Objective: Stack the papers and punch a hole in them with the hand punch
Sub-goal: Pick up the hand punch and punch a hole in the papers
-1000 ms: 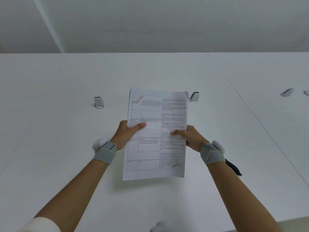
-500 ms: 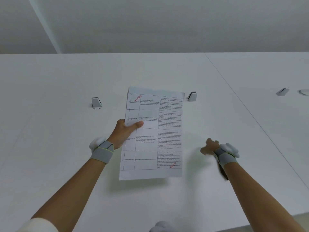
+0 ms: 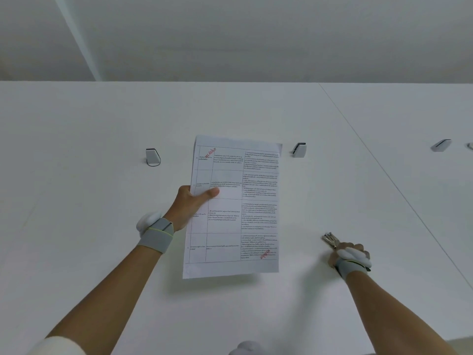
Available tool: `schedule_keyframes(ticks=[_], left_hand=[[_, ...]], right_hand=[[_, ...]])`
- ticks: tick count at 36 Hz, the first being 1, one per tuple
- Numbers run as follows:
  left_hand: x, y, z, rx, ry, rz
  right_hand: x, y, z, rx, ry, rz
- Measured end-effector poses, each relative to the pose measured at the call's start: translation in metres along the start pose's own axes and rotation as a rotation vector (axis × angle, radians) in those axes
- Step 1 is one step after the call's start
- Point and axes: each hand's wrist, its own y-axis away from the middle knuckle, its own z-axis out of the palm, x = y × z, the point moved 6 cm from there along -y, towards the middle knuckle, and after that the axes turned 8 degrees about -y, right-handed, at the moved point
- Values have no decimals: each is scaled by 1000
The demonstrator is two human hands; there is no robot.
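A stack of printed papers (image 3: 238, 213) with a table of text and red stamps is held above the white table (image 3: 102, 252). My left hand (image 3: 190, 203) grips its left edge, thumb on top. To the right, my right hand (image 3: 344, 252) is closed around the hand punch (image 3: 330, 239), whose metal jaws stick out toward the far left. The punch's handles are hidden inside the fist. The punch is well apart from the papers.
Three small white wedge-shaped devices stand on the table: one at the left (image 3: 152, 156), one just right of the papers' top (image 3: 299, 149), one at the far right (image 3: 440, 145). A seam (image 3: 384, 172) runs diagonally across the table's right side.
My right hand let go of the papers, swung out to the right and closed on the hand punch. My left hand alone keeps holding the papers.
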Motion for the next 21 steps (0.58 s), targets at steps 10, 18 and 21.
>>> schedule_keyframes(ticks=[10, 18, 21], left_hand=[[2, 1, -5, 7, -3, 8], [10, -7, -14, -30, -72, 16], [17, -12, -20, -66, -121, 26]], right_hand=[[-38, 3, 13, 2, 109, -259], [-100, 28, 8, -201, -516, -443], [-113, 34, 0, -360, -798, -417]])
